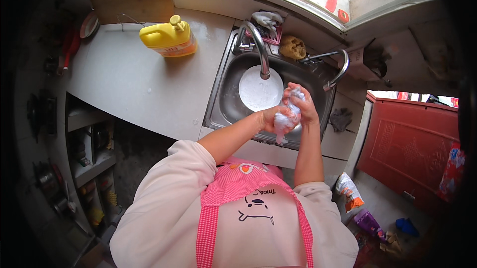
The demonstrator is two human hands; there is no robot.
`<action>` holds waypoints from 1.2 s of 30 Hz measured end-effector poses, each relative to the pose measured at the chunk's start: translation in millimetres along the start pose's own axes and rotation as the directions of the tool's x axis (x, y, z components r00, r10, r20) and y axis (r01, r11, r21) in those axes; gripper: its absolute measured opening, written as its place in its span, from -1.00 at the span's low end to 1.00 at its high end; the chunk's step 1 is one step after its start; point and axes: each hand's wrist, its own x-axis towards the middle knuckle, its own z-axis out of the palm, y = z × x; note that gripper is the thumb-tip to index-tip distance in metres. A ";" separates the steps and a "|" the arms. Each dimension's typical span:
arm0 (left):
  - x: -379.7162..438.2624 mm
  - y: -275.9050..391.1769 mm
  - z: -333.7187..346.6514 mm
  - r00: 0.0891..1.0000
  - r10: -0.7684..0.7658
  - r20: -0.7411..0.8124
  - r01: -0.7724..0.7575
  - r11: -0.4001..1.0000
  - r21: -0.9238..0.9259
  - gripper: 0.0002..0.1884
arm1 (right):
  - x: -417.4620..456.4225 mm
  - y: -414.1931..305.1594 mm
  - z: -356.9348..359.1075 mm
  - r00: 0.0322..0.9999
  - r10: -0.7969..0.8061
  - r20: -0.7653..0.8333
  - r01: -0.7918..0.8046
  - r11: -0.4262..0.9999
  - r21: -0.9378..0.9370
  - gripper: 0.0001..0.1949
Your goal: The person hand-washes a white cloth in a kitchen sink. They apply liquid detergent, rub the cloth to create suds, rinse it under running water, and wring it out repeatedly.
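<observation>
Both of my hands grip a bunched, wet white cloth [287, 120] over the right front part of the stainless steel sink [227, 105]. My left hand [277, 119] holds its lower part, where an end hangs down. A little higher and to the right, my right hand [303, 102] closes around the upper part. Beside them in the sink is a round white basin [253, 89], with what looks like water and some suds in it. Over that basin arches a chrome faucet [264, 57]; I cannot make out a stream from it.
On the counter [130, 78] at left stands a yellow plastic jug [173, 38]. Behind the sink are a pink rack [274, 36] and a brown sponge-like object [292, 47]. A second faucet [344, 63] curves over the sink's right side. A dark rag [340, 119] lies right of it.
</observation>
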 end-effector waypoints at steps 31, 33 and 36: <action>-5.2 -13.4 -44.9 0.429 0.661 -0.615 0.787 0.060 0.614 -0.52 | 22.0 124.8 -39.1 0.709 -0.416 -0.569 -0.272 0.583 -0.765 -0.85; -23.0 -16.0 -81.7 0.360 0.700 -0.617 0.841 0.042 0.539 -0.55 | 25.3 132.2 -41.1 0.739 -0.524 -0.422 -0.387 0.183 -0.904 -0.75; -52.3 -3.7 -93.3 0.100 0.767 -0.634 0.810 0.307 0.499 -0.54 | 23.9 164.2 -84.1 0.674 -0.354 -0.649 -0.600 0.251 -0.760 -0.39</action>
